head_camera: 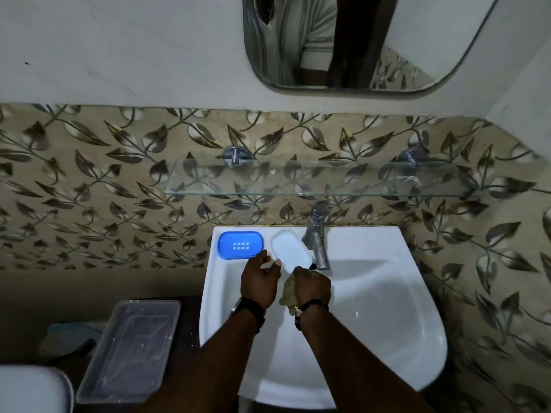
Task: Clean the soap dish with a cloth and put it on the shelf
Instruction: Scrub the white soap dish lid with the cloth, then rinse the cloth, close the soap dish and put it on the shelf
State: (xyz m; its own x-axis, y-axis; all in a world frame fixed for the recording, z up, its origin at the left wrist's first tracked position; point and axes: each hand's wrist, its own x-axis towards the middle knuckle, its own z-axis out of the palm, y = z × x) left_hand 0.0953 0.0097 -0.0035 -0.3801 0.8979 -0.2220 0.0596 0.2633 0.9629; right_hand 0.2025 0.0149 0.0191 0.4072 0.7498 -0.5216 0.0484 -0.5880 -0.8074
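Observation:
A blue soap dish insert (240, 245) with drain holes lies on the back left rim of the white sink (387, 293). Beside it, left of the tap, lies a pale translucent soap dish base (290, 248). My left hand (261, 281) is curled just in front of both parts, and something small and pale shows at its fingertips; I cannot tell what it is. Over the basin, below the tap spout, my right hand (311, 286) is shut on a crumpled yellow-green cloth (287, 295). The glass shelf (313, 186) is fixed to the wall above the sink.
A metal tap (316, 234) stands at the sink's back centre. A clear plastic container (131, 350) sits on a dark surface left of the sink. A white rounded object (29, 389) fills the bottom left corner. A mirror (343, 40) hangs above the leaf-patterned tiles.

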